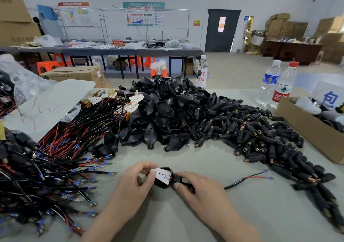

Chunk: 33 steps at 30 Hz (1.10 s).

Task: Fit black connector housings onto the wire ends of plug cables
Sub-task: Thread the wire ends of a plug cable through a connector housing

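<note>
Currently in hand: one black connector housing (pixel 161 182), held just above the bench (pixel 186 223) on the near side of the heap of housings (pixel 167 109), open face up.
Inside it: a small white board (pixel 163 175) with dark holes lies in the open face, and a bit of red wire shows at its right edge.
Left grip (pixel 134 183): fingers curled, with thumb and forefinger clamped on the wide end of the housing at the white board's edge.
Right grip (pixel 197 187): thumb and fingers pinched on the housing's narrow neck, where the cable leaves it.
Plug cable (pixel 240 183): a black lead runs from under the right grip across the bench, near side of the heap and to its right. It splits into a red and a black wire tipped with blue ferrules (pixel 268 174), which lie on the bench.
Heap of housings: a tall mound of the same black shells, mid-bench.
Barrel connectors (pixel 260 139): a spread of small black plugs with brass ends, touching the heap's right side and trailing toward the near right.
Cable bundle (pixel 74 148): red and black wires with blue ferrules, left of the heap, some carrying white boards near its left edge.
White sheet (pixel 48 104): left of the heap, lying over the bundle, scribbled in red.
Cardboard box (pixel 307 130): far right of the heap, past the barrel connectors.
Water bottles (pixel 269 82): two clear plastic ones, behind and right of the heap.
Glass bottle (pixel 202 72): just behind the heap, with red characters on it.
</note>
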Each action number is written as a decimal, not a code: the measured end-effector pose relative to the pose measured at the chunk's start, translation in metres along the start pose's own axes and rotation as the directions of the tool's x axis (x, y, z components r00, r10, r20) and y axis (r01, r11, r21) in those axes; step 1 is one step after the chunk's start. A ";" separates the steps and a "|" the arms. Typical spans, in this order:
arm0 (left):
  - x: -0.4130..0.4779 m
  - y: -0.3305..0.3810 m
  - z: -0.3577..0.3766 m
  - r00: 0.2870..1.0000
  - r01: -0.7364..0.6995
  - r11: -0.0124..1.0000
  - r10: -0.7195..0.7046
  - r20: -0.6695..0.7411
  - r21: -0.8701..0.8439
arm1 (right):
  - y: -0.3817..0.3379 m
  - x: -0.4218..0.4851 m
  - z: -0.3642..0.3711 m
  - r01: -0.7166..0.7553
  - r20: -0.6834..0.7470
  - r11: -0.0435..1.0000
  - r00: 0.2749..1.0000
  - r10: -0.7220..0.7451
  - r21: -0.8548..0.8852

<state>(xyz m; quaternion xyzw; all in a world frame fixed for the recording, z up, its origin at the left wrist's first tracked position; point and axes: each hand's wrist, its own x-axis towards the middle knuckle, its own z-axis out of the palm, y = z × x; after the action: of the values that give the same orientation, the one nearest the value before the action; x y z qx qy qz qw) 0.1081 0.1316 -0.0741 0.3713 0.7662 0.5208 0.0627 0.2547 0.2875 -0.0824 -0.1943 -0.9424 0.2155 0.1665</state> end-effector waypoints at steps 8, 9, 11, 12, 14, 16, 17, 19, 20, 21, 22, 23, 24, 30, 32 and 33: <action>0.000 0.000 0.004 0.999 -0.008 0.997 0.005 0.043 0.076 | -0.001 -0.001 -0.001 0.002 0.008 1.000 1.000 -0.002 -0.017; -0.001 0.001 0.005 0.999 -0.027 0.995 0.023 0.038 0.100 | -0.001 -0.001 0.000 0.000 0.008 1.000 1.000 0.000 -0.021; 0.000 0.002 0.005 0.999 -0.050 0.992 0.047 0.028 0.119 | -0.001 0.000 0.000 0.002 0.006 1.000 1.000 -0.001 -0.022; -0.001 0.002 0.006 0.998 -0.059 0.990 0.056 0.023 0.126 | -0.001 0.000 0.000 0.003 0.006 1.000 1.000 -0.003 -0.025; -0.001 0.003 0.007 0.997 -0.078 0.986 0.077 0.011 0.148 | 0.000 0.000 0.000 0.007 0.008 0.999 1.000 -0.007 -0.033; -0.001 0.003 0.008 0.995 -0.101 0.980 0.102 0.002 0.170 | 0.000 0.000 0.000 0.012 0.008 0.999 1.000 -0.011 -0.035; -0.002 0.003 0.009 0.994 -0.108 0.978 0.109 0.000 0.181 | 0.000 0.000 0.001 0.014 0.007 0.999 1.000 -0.014 -0.032; -0.001 0.002 0.009 0.995 -0.097 0.974 0.100 -0.005 0.203 | 0.001 0.000 0.001 0.019 0.002 0.999 1.000 -0.018 -0.027; -0.001 0.001 0.008 0.996 -0.085 0.974 0.090 -0.013 0.212 | 0.001 0.000 0.001 0.020 0.002 0.999 1.000 -0.020 -0.028; -0.001 0.000 0.007 0.997 -0.074 0.974 0.080 -0.020 0.214 | 0.001 0.000 0.001 0.022 0.000 0.999 1.000 -0.022 -0.028; -0.001 0.000 0.007 0.997 -0.069 0.975 0.075 -0.022 0.210 | 0.001 0.000 0.002 0.025 -0.005 0.999 1.000 -0.025 -0.026; -0.001 0.001 0.006 0.997 -0.070 0.977 0.075 -0.017 0.203 | 0.001 -0.001 0.001 0.030 -0.010 0.999 0.999 -0.030 -0.021; 0.000 0.001 0.006 0.997 -0.070 0.978 0.072 -0.004 0.197 | 0.000 -0.001 0.001 0.036 -0.014 0.999 0.999 -0.036 -0.015; 0.002 0.004 0.002 0.997 0.006 0.989 -0.018 0.078 0.147 | 0.000 -0.001 -0.005 0.054 -0.012 0.998 0.999 -0.053 0.028; 0.002 0.005 0.000 0.995 0.044 0.997 -0.050 0.086 0.069 | 0.001 -0.001 -0.005 0.044 -0.020 0.998 0.999 -0.043 0.051; 0.002 0.006 0.000 0.994 0.059 0.998 -0.061 0.089 0.026 | 0.002 -0.001 -0.005 0.040 -0.027 0.998 0.999 -0.039 0.057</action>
<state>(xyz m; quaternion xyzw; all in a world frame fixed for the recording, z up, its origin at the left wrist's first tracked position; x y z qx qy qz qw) 0.1100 0.1337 -0.0681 0.3718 0.7795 0.4924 0.1084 0.2580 0.2904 -0.0789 -0.1734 -0.9372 0.2369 0.1882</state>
